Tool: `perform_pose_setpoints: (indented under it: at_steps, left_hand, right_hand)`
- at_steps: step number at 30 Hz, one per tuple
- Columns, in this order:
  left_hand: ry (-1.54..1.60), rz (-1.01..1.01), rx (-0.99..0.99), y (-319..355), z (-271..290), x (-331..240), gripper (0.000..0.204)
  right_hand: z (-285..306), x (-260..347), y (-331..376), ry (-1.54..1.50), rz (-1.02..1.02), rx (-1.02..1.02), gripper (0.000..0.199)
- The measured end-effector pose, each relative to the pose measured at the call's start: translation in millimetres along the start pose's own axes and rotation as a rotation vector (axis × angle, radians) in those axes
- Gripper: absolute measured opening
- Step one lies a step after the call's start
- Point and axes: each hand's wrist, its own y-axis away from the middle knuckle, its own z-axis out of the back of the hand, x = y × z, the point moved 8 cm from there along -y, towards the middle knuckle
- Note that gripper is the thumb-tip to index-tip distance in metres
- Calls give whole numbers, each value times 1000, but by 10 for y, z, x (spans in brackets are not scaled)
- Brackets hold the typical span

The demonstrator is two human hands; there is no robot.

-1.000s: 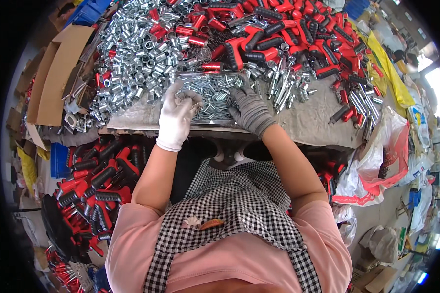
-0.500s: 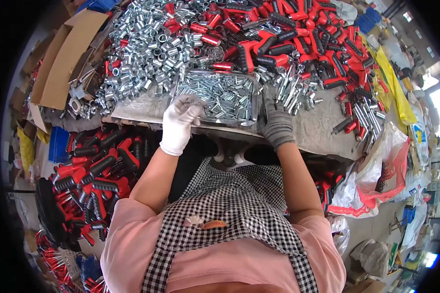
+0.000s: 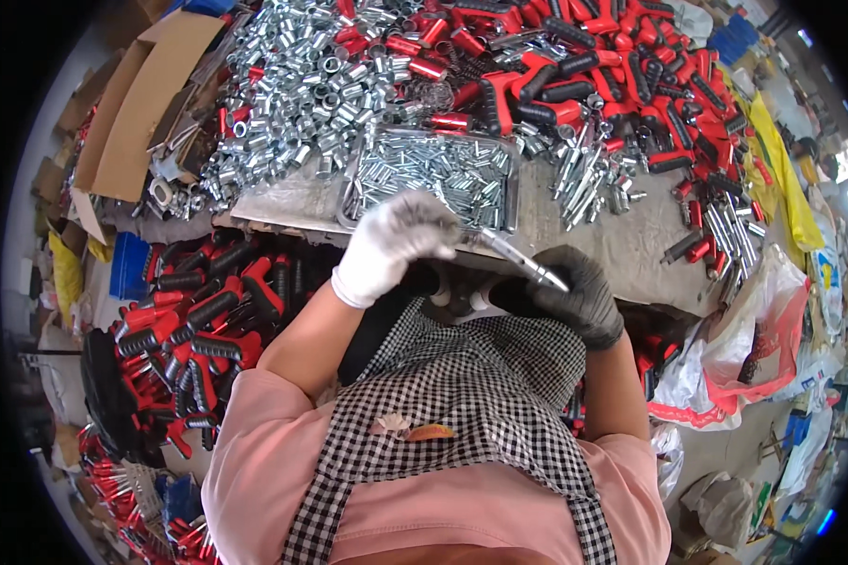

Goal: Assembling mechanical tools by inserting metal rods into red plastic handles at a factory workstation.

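Observation:
My right hand [image 3: 579,294], in a dark grey glove, grips a slim silver metal rod [image 3: 520,258] that slants up and left above the table's front edge. My left hand [image 3: 400,243], in a white glove with a greyed finger area, is closed with its fingertips beside the rod's upper end. It is slightly blurred, and anything between those fingers is too small to make out. Just beyond the hands sits a clear shallow tray [image 3: 513,212] holding many short silver pins [image 3: 443,174]. My left hand covers part of the tray's near edge.
Silver sleeves [image 3: 297,108] heap up at the back left of the table. Red-and-black handles [image 3: 584,66] pile at the back right, near loose metal rods [image 3: 582,179]. More handles [image 3: 203,330] lie below on the left; a cardboard box [image 3: 141,118] stands at the left edge.
My right hand has moved from beside the tray toward me and now holds the metal rod. My left hand has shifted from the tray's left side toward the rod's end.

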Motion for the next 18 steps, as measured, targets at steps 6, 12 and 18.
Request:
perform_pose_setpoints:
  at_steps: [6, 12, 18]
  left_hand:
    - [-549, -2, 332, 35, -551, -45, 28]
    - [-698, 50, 417, 1, -665, 88, 30]
    - [-389, 382, 380, -60, -770, 261, 26]
  right_hand:
    - [-121, -189, 76, -200, -171, 172, 37]
    - [-245, -13, 78, -298, 98, 172, 54]
    - [-141, 227, 314, 667, 656, -29, 55]
